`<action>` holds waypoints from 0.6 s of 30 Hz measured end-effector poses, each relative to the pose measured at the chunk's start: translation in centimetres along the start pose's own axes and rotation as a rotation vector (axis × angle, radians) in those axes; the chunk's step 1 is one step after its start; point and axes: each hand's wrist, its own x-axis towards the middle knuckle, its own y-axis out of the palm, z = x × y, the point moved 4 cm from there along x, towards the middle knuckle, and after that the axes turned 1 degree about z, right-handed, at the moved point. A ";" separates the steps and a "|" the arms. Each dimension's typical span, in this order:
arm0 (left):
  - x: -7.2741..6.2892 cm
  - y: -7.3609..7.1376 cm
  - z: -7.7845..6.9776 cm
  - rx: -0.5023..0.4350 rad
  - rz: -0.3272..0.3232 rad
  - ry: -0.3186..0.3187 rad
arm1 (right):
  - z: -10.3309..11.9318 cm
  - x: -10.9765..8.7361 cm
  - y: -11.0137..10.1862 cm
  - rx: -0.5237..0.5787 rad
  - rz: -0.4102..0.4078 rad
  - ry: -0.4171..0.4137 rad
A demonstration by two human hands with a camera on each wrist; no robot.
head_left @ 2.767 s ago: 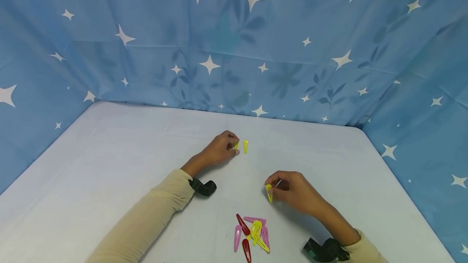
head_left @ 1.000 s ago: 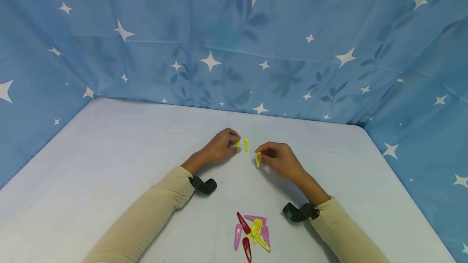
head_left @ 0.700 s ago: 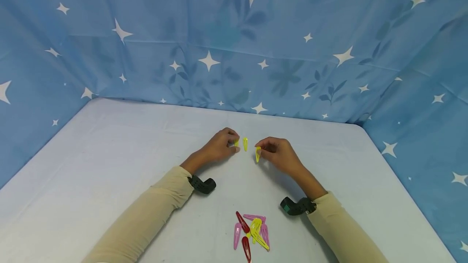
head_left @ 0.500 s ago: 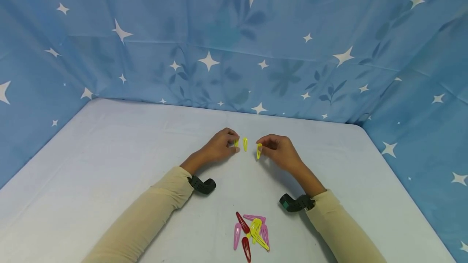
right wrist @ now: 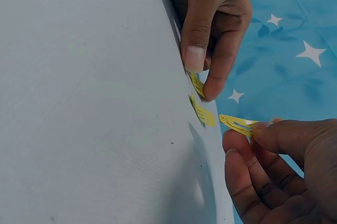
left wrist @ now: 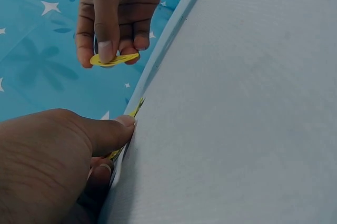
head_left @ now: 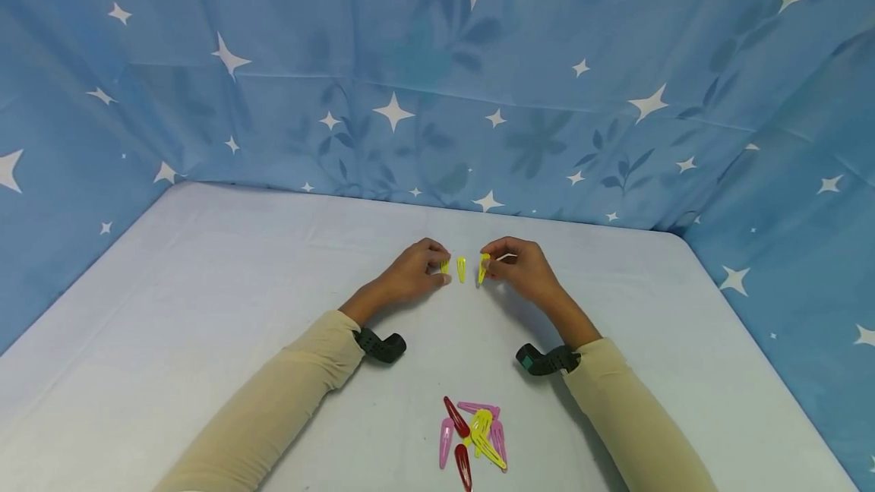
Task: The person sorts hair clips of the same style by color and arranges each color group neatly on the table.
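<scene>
My left hand (head_left: 409, 273) stays low at the far middle of the table, thumb and fingers at the two ends of a yellow snap hair clip (right wrist: 197, 83). Just right of it a second yellow hair clip (head_left: 461, 269) lies on the cloth, untouched. Between thumb and fingertips my right hand (head_left: 526, 273) pinches a third yellow hair clip (right wrist: 238, 124), raised above the cloth to the right of the lying one. The left wrist view shows this pinched clip (left wrist: 115, 60) side-on under the thumb.
Nearer the front edge lies a loose pile of hair clips: pink (head_left: 446, 443), red (head_left: 462, 465) and yellow (head_left: 488, 449), some overlapping. White cloth covers the table (head_left: 287, 257). A blue star-patterned curtain (head_left: 437, 143) closes off the back and sides.
My right hand has carried its yellow hair clip away from beside the pile, forward and slightly left, up beside the lying clip. My left hand has kept its place.
</scene>
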 end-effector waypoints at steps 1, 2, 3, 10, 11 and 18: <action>0.0 0.0 0.0 0.000 0.001 -0.001 | 0.0 0.1 0.1 0.003 0.002 -0.003; 0.0 0.0 0.0 -0.002 0.001 -0.002 | 0.0 0.2 0.2 0.010 0.006 -0.005; 0.0 0.0 0.0 -0.004 0.002 -0.004 | 0.0 0.2 0.3 0.013 0.009 -0.005; 0.0 0.0 -0.2 -0.014 0.004 -0.010 | -0.3 0.6 0.6 0.031 0.009 0.007; 0.0 0.0 -0.2 -0.013 0.002 -0.010 | -0.4 0.6 0.6 0.029 0.007 0.008; 0.0 -0.2 -0.1 0.001 0.007 -0.003 | -0.6 1.2 1.4 -0.027 0.010 0.014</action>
